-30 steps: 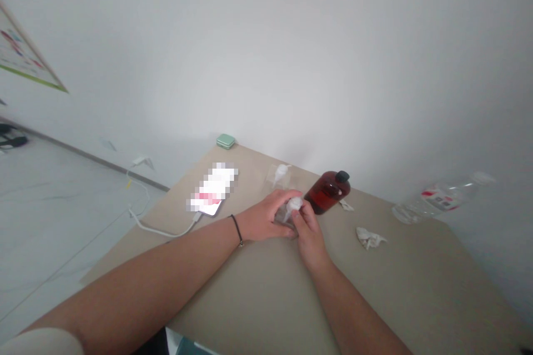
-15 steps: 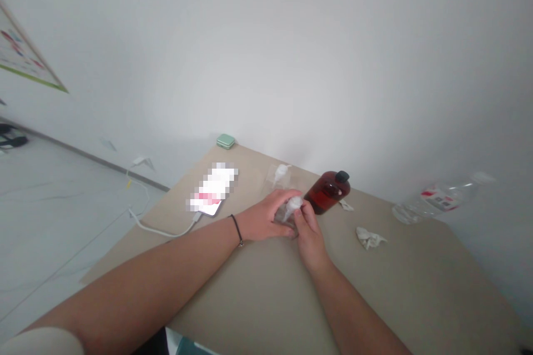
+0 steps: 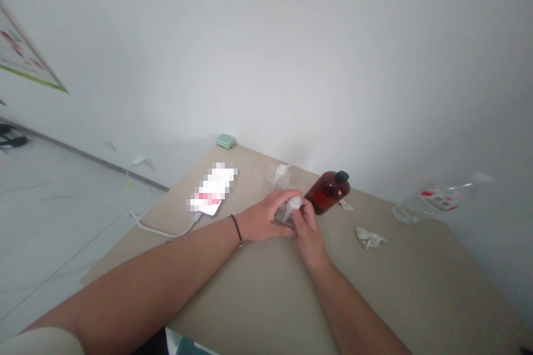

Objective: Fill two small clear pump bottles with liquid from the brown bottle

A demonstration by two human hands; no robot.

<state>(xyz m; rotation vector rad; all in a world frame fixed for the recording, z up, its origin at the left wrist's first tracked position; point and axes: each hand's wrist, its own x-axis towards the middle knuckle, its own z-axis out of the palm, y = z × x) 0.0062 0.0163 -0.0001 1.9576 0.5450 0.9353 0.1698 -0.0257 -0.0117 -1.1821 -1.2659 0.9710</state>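
My left hand [image 3: 263, 216] is wrapped around a small clear bottle [image 3: 287, 212] that stands on the beige table [image 3: 258, 283]. My right hand [image 3: 305, 228] pinches the white cap [image 3: 295, 202] on top of that bottle with thumb and fingers. A second small clear bottle with a white top [image 3: 278, 176] stands just behind my hands. A brown bottle with a black cap [image 3: 328, 192] stands right beside my right hand's fingers.
A phone [image 3: 213, 189] with a white cable [image 3: 160, 228] lies at the left of the table. A mint green case [image 3: 225, 141] sits at the far corner. Crumpled tissue [image 3: 368, 238] and a clear plastic water bottle [image 3: 437, 198] are on the right.
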